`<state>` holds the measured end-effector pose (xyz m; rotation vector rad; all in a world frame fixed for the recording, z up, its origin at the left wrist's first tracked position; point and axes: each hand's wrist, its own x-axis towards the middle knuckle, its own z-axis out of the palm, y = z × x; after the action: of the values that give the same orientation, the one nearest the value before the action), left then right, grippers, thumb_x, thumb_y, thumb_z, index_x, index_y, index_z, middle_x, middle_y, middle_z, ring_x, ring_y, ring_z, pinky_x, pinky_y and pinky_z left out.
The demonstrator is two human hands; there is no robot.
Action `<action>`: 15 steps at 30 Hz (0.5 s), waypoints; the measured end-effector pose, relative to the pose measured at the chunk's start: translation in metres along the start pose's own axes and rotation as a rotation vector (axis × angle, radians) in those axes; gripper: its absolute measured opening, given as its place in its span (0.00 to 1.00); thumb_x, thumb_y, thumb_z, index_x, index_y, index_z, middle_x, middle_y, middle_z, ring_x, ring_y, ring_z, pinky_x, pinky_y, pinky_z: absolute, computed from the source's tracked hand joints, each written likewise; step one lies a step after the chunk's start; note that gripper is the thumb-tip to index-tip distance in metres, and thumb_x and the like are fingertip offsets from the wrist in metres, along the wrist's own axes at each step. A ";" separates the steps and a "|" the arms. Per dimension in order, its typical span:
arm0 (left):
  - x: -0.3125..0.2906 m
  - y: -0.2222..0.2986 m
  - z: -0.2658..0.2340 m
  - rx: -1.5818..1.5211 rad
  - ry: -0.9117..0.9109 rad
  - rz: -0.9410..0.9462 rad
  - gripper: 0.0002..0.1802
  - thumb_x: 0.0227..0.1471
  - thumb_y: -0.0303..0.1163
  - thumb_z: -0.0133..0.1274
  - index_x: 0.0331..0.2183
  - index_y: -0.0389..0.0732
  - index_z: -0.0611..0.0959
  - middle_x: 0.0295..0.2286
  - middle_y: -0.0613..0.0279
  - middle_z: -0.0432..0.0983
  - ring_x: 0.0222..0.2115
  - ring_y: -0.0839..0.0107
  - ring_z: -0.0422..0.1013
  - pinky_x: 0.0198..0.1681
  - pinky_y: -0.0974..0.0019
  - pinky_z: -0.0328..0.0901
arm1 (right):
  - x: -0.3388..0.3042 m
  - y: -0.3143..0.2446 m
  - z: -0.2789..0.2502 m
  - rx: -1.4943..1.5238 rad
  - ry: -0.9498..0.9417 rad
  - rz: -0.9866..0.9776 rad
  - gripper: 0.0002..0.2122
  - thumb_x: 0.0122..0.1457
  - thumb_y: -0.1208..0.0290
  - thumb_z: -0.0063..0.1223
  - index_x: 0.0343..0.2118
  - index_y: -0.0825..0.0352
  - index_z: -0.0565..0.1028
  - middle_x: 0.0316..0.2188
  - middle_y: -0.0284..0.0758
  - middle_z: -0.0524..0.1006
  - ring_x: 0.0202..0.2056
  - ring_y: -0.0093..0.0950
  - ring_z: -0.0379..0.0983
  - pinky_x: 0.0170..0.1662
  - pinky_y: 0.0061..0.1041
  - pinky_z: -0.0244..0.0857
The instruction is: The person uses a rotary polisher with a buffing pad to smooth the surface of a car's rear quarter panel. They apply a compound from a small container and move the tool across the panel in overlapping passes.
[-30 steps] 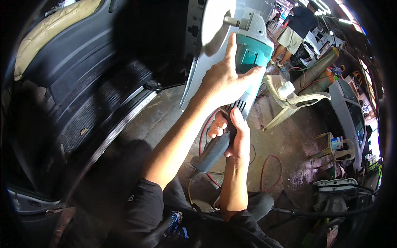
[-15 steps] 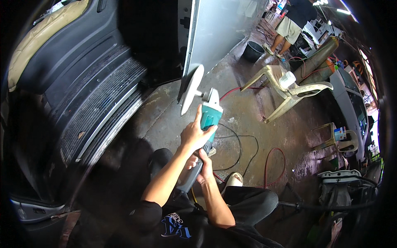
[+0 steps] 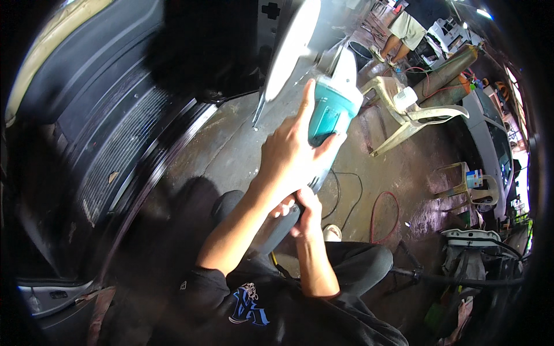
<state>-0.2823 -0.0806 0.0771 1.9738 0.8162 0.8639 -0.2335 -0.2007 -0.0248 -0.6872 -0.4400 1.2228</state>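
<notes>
Both my hands are closed on a teal power polisher (image 3: pixel 334 109) with a dark grey rear handle. My left hand (image 3: pixel 288 153) grips its teal body near the head, index finger stretched along the side. Farther back, my right hand (image 3: pixel 309 213) wraps round the rear handle. A round white polishing pad (image 3: pixel 293 49) is fixed to the head and seen nearly edge-on. Beside the pad stands a silvery vehicle door (image 3: pixel 340 17), partly hidden by it. Whether pad and door touch, I cannot tell.
On the left is a vehicle's open doorway with a ribbed step (image 3: pixel 130 147). To the right stand a cream plastic chair (image 3: pixel 398 124) holding a white container, and a smaller chair (image 3: pixel 485 196). A red hose (image 3: pixel 397 210) and dark cable lie on the floor. Another person (image 3: pixel 407 32) stands far off.
My hands have raised the polisher up and to the right, and the pad looks larger, up against the door in view. My grip stays the same. The view has shifted slightly.
</notes>
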 end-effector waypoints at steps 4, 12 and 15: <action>0.023 0.024 -0.006 0.058 0.153 0.217 0.55 0.51 0.55 0.60 0.68 0.44 0.50 0.30 0.39 0.79 0.32 0.46 0.80 0.36 0.51 0.74 | 0.011 -0.034 0.034 -0.021 -0.004 -0.084 0.13 0.61 0.59 0.52 0.37 0.66 0.70 0.20 0.31 0.67 0.21 0.29 0.67 0.25 0.34 0.65; -0.013 -0.023 0.016 0.097 0.035 0.029 0.54 0.50 0.54 0.59 0.69 0.49 0.49 0.31 0.35 0.78 0.34 0.41 0.79 0.38 0.46 0.72 | -0.009 0.023 -0.012 0.170 0.052 0.090 0.15 0.58 0.58 0.57 0.38 0.65 0.72 0.22 0.30 0.69 0.22 0.28 0.69 0.28 0.34 0.68; -0.042 -0.065 0.042 0.176 -0.069 -0.119 0.55 0.51 0.55 0.58 0.69 0.50 0.48 0.32 0.36 0.78 0.34 0.40 0.78 0.38 0.44 0.71 | -0.030 0.063 -0.041 0.277 0.131 0.204 0.15 0.58 0.56 0.58 0.40 0.62 0.72 0.23 0.29 0.70 0.24 0.27 0.69 0.29 0.33 0.69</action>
<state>-0.2869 -0.1007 -0.0081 2.0715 0.9871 0.6706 -0.2600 -0.2281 -0.0962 -0.5784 -0.0886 1.3900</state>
